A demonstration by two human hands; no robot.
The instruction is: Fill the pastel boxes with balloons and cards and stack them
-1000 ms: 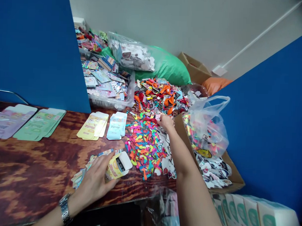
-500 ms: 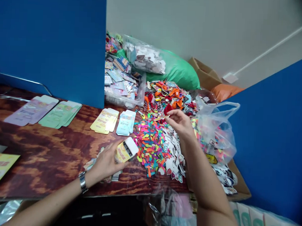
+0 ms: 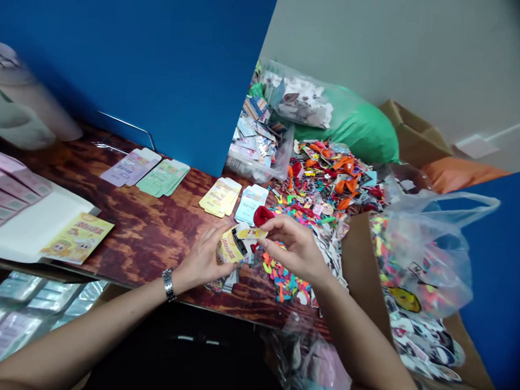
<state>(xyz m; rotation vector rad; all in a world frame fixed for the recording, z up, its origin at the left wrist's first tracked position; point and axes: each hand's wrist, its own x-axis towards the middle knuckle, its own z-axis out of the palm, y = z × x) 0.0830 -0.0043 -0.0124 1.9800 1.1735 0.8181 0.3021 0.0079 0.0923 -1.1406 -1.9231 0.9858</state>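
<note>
Cardboard box (image 3: 362, 268): stickers (image 3: 429, 352), clear bag (image 3: 430, 248) (bright scraps (image 3: 391, 252) inside) | right hand (image 3: 294, 248): red balloon (image 3: 261, 216)

Silver link-bracelet wristwatch (image 3: 169, 284) is worn on left wrist, just behind left hand (image 3: 203, 260). Right hand (image 3: 294, 248), left forearm (image 3: 85, 340) and right forearm (image 3: 357, 331) are seen bare; watch face hidden.

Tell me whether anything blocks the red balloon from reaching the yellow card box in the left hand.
Nothing visible blocks it. The red balloon, held at the fingertips of the right hand, is right beside the white end of the yellow card box, which the left hand holds. No object lies between them.
</note>
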